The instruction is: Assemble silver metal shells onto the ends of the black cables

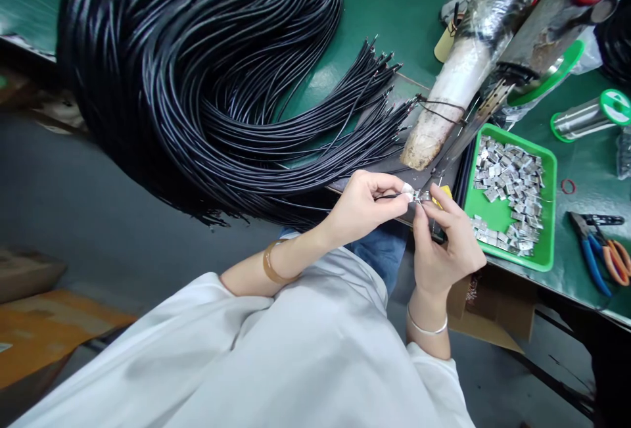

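The left hand (pixel 362 208) is pinching a thin black cable (pixel 382 197) between its thumb and index finger, a white covering showing at one of its fingertips. Opposite, the right hand (pixel 444 240) is gripping a small metal piece (pixel 424 196) in its fingers, which are almost meeting the left fingers at the cable's end; whether cable and piece are touching is too small to tell. A yellow object (pixel 443 194) is showing just behind the right fingers. A thick bundle of black cables (pixel 192 93) is sprawling across the green table (pixel 377 4), left of and beyond the left fingers, many of its ends pointing towards the right. A pale wrapped tube (pixel 446 96) is slanting down to just beyond both hands' fingers. To the right of the right fingers, a green tray (pixel 551 217) is holding many metal parts (pixel 513 175); farther right, blue-handled pliers (pixel 595 270) are lying beneath a wire spool (pixel 582 122) that is resting farther from the fingers.
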Tool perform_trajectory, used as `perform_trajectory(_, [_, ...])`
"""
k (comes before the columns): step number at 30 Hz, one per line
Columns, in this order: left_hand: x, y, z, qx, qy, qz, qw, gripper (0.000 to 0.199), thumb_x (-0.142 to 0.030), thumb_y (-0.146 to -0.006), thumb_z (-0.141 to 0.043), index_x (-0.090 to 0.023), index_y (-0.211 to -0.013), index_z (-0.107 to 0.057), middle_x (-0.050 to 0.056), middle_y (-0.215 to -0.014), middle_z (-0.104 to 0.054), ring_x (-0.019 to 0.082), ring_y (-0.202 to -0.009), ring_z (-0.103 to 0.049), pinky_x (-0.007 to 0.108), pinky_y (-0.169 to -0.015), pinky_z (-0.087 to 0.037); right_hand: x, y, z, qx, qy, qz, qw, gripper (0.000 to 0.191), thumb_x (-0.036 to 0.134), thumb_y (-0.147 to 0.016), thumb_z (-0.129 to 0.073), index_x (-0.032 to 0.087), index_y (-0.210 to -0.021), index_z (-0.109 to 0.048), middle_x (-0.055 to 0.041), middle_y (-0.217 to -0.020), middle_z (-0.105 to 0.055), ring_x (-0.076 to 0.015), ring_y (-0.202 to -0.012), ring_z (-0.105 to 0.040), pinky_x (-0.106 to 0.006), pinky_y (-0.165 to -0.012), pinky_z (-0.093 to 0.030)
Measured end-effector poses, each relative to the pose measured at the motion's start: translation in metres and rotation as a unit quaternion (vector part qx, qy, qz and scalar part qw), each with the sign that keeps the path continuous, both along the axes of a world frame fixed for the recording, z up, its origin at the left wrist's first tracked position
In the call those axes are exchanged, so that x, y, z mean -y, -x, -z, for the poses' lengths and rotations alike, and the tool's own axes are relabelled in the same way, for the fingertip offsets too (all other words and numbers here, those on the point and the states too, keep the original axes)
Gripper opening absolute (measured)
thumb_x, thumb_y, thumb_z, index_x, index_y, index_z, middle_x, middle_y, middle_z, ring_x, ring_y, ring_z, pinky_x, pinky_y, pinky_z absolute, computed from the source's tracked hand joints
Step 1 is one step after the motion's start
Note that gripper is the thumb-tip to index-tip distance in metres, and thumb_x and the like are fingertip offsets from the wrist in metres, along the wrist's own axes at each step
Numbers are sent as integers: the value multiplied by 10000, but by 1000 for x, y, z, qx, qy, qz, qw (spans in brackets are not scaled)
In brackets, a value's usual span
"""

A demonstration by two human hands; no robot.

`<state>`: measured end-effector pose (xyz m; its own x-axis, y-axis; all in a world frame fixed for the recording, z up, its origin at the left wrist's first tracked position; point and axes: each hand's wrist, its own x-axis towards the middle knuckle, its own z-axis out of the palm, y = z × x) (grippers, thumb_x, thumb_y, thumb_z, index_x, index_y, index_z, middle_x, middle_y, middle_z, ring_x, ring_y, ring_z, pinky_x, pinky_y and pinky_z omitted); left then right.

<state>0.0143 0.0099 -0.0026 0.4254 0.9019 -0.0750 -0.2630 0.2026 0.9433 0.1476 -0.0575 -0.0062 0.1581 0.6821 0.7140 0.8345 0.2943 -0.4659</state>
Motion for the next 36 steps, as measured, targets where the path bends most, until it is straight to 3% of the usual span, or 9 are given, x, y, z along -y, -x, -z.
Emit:
perform_trajectory(7, [-2,1,-3,26,-23,-1,999,101,-176,-766,-702,-107,-755,-775,25,-702,-704,93,-644,-601,194,-627,-501,0,4,-6,7,1,10,1000,224,67,-808,-772,214,-964,-708,-49,-1136,-789,-195,-1013,-778,-320,-937,-644])
perform_trajectory(12, [-2,1,-2,-28,-12,-1,1000,104,-180,-744,-708,-91,-730,-759,-9,-591,-596,58,-541,-477,176,-517,-387,3,1,-5,23,8,9,1000,189,80,-819,-755,207,-926,-665,-48,-1123,-793,-167,-924,-789,-258,-841,-648])
perform_trajectory(17, [-2,0,-5,-13,-13,-1,1000,83,-159,-731,-686,-101,-713,-743,15,-687,-665,79,-617,-558,180,-584,-460,3,-1,-4,42,12,12,999,186,97,-837,-744,216,-961,-673,-43,-1104,-797,-177,-935,-789,-273,-837,-650])
perform_trajectory(26, [-2,-1,-4,-3,-15,-6,1000,86,-164,-759,-675,-97,-746,-728,5,-692,-643,70,-617,-544,177,-599,-454,3,2,-6,33,5,4,999,190,74,-825,-743,210,-931,-661,-57,-1146,-786,-175,-930,-790,-282,-852,-657])
perform_trajectory(31, [-2,1,0,-23,-7,14,1000,54,-136,-724,-666,-101,-717,-707,-22,-634,-579,56,-578,-466,176,-557,-379,8,-3,-5,49,18,-4,999,196,70,-847,-722,206,-977,-670,-49,-1095,-797,-182,-952,-787,-265,-819,-645])
perform_trajectory(34, [0,2,0,-56,-25,20,998,70,-155,-745,-650,-104,-718,-691,-39,-607,-501,48,-557,-378,185,-528,-295,18,-11,-5,-11,-28,19,999,154,146,-906,-672,231,-1034,-688,11,-860,-787,-169,-702,-772,-278,-640,-633])
perform_trajectory(36, [0,3,0,-78,-43,18,996,90,-176,-759,-646,-110,-706,-678,-54,-578,-417,47,-541,-305,201,-511,-225,24,-16,-8,-73,-73,33,994,133,241,-959,-613,251,-1082,-664,59,-675,-698,-143,-482,-671,-285,-505,-582])
